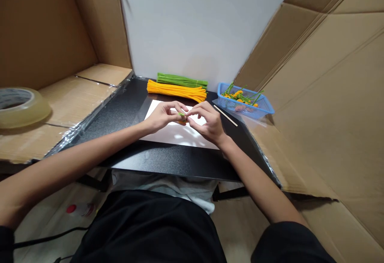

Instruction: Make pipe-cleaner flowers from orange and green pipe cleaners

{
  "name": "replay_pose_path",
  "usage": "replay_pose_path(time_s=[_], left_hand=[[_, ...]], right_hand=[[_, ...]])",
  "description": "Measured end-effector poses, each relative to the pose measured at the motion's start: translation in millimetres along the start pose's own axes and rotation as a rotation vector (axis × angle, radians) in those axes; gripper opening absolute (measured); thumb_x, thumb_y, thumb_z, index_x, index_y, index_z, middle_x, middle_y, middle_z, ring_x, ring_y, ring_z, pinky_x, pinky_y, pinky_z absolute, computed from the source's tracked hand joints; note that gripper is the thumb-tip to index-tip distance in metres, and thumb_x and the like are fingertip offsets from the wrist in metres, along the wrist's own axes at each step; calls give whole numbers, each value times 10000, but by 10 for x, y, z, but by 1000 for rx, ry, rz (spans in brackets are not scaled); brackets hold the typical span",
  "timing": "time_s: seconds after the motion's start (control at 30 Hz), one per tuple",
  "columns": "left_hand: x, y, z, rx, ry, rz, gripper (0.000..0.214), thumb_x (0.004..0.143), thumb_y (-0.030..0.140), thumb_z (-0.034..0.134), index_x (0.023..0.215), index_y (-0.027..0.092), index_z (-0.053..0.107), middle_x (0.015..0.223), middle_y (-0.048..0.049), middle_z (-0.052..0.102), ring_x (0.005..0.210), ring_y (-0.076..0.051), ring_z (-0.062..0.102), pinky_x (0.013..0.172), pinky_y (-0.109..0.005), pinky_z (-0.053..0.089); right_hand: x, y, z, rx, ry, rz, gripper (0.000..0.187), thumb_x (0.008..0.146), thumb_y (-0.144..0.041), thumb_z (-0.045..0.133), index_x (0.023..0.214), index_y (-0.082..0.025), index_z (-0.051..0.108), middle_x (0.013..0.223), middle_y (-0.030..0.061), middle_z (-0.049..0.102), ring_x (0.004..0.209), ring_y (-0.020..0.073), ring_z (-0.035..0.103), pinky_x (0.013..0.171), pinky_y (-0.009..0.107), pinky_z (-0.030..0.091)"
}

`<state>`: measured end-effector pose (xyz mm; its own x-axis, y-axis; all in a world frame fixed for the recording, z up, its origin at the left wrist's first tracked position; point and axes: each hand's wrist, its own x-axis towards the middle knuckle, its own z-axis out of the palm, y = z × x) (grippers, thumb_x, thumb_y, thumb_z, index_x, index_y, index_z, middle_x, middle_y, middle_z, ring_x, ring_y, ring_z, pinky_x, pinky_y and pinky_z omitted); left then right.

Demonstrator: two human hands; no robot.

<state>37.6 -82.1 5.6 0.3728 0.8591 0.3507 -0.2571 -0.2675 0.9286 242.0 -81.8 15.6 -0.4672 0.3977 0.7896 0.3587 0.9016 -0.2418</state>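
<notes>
Between my hands, above a white sheet point(162, 134), is a small green and orange pipe-cleaner piece point(181, 115). My left hand point(162, 117) pinches it between thumb and fingers, covering part of it. From the other side, the thumb and index fingertip of my right hand point(209, 123) close on its right end. Its exact shape is too small and too hidden to make out. Behind my hands lie a bundle of orange pipe cleaners point(177, 91) and a bundle of green pipe cleaners point(181, 80).
A blue plastic basket point(246, 110) at the back right holds several orange and green pipe-cleaner pieces. A thin stick point(225, 115) lies beside it on the black table point(103, 121). Cardboard walls flank both sides. A wide tape roll point(40, 113) rests on cardboard at left.
</notes>
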Motion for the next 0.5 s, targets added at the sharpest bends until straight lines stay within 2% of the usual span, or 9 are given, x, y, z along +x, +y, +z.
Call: replay_pose_path(time_s=[0.1, 0.3, 0.5], left_hand=[[1, 19, -1, 0, -8, 12, 332, 608, 329, 949, 688, 111, 711, 968, -40, 647, 786, -154, 705, 738, -356, 669], [-1, 27, -20, -17, -41, 29, 313, 633, 355, 940, 698, 118, 745, 988, -50, 641, 778, -153, 713, 741, -352, 673], [0, 7, -11, -14, -17, 48, 333, 611, 361, 950, 693, 118, 737, 983, -51, 641, 801, -162, 715, 728, -338, 670]], right_hand=[[1, -6, -12, -19, -11, -15, 38, 906, -228, 683, 913, -234, 720, 869, 47, 687, 809, 186, 606, 634, 322, 514], [19, 4, -35, 29, -15, -48, 51, 904, -225, 686, 926, -226, 732, 886, 52, 693, 805, 177, 595, 628, 310, 502], [61, -26, -37, 313, -73, 276, 129, 855, -338, 749, 864, -210, 742, 829, 30, 670, 703, 138, 570, 607, 286, 480]])
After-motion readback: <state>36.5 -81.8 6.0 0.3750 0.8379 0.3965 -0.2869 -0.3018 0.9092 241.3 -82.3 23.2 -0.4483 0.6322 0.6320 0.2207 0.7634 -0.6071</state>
